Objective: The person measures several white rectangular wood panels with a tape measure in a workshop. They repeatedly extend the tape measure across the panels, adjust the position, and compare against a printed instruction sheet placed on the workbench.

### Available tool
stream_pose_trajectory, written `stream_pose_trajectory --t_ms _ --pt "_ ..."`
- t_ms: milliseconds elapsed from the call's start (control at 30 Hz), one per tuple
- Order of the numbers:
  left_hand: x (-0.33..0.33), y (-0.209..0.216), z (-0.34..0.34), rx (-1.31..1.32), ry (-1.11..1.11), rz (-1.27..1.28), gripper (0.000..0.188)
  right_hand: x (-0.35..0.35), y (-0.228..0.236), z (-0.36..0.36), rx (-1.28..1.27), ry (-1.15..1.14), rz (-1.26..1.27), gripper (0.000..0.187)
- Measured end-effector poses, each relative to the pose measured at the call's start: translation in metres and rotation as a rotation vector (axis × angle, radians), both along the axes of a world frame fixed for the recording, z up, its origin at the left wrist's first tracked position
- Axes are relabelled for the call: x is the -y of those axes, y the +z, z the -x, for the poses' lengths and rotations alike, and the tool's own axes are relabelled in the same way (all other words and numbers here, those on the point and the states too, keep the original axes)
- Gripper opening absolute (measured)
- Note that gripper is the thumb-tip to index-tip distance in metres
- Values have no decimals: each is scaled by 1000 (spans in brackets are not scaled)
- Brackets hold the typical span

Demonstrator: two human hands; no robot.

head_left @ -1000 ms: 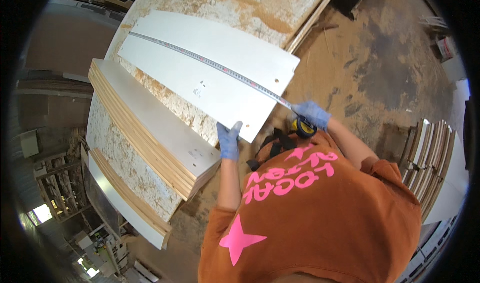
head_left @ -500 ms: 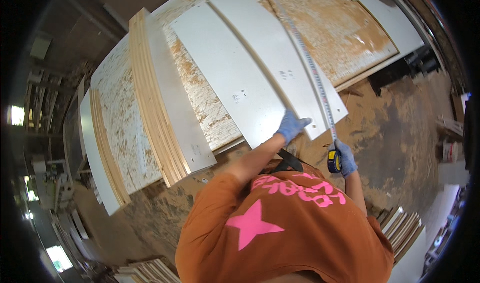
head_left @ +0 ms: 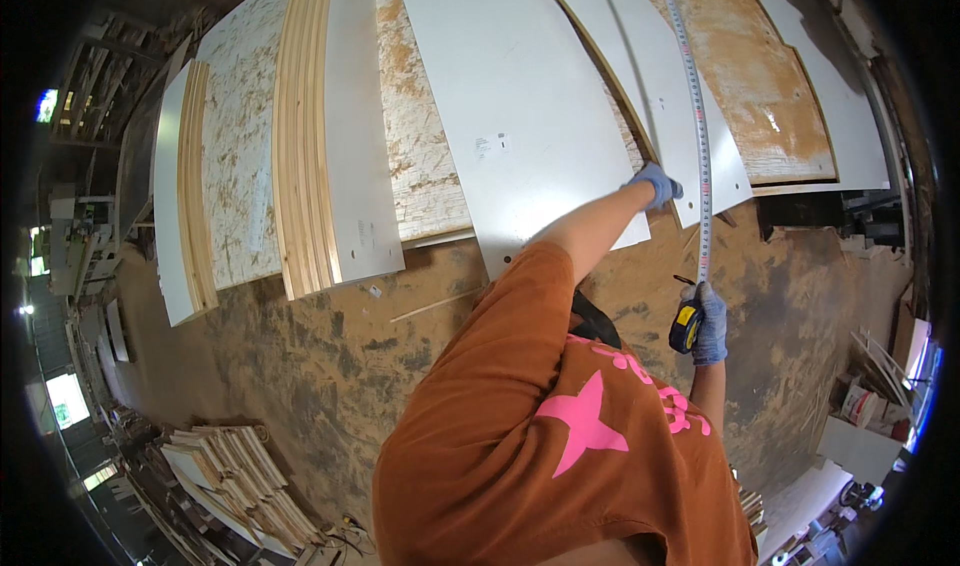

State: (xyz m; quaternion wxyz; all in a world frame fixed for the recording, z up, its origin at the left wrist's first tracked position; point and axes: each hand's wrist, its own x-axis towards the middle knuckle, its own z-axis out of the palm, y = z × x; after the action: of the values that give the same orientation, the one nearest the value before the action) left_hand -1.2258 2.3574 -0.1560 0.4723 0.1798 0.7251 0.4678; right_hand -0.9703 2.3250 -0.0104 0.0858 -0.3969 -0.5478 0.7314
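Note:
My left hand (head_left: 655,182), in a blue glove, reaches out and presses on the near edge of a narrow white panel (head_left: 655,86), right beside a wider white panel (head_left: 520,116). My right hand (head_left: 711,323), also gloved in blue, grips a yellow and black tape measure case (head_left: 685,328) lower down, over the floor. Its blade (head_left: 696,116) runs straight up from the case along the narrow panel to the top of the view. An orange shirt with a pink star fills the lower middle.
The panels lie on chipboard sheets (head_left: 420,156), next to a stack of plywood boards (head_left: 305,136) on the left. A dusty brown floor (head_left: 330,366) is below. Cut boards are piled at lower left (head_left: 235,466). A dark machine (head_left: 825,216) stands on the right.
The view has swung, so the panels now fill the top. My left hand has stretched farther from my body onto the panel edge. The tape stays pulled out from the case in my right hand.

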Motion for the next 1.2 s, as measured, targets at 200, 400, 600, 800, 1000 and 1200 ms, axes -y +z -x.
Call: stream_pose_trajectory --t_ms 200,400,600,800,1000,1200 --pt "-29 -8 48 -340 -191 112 55 11 -7 8 40 70 -38 38" --pt "15 52 29 -382 6 -176 48 24 -3 17 73 56 -37 38" --pt "180 120 -16 -489 95 -370 35 40 -12 29 79 89 -55 35" --pt "323 88 -22 -1255 463 -218 56 62 -26 75 145 187 79 36" --pt "362 21 -42 -475 654 -139 64 84 -41 121 203 281 76 36" --pt "356 56 -37 -152 643 -270 63 96 -59 112 254 235 171 37"
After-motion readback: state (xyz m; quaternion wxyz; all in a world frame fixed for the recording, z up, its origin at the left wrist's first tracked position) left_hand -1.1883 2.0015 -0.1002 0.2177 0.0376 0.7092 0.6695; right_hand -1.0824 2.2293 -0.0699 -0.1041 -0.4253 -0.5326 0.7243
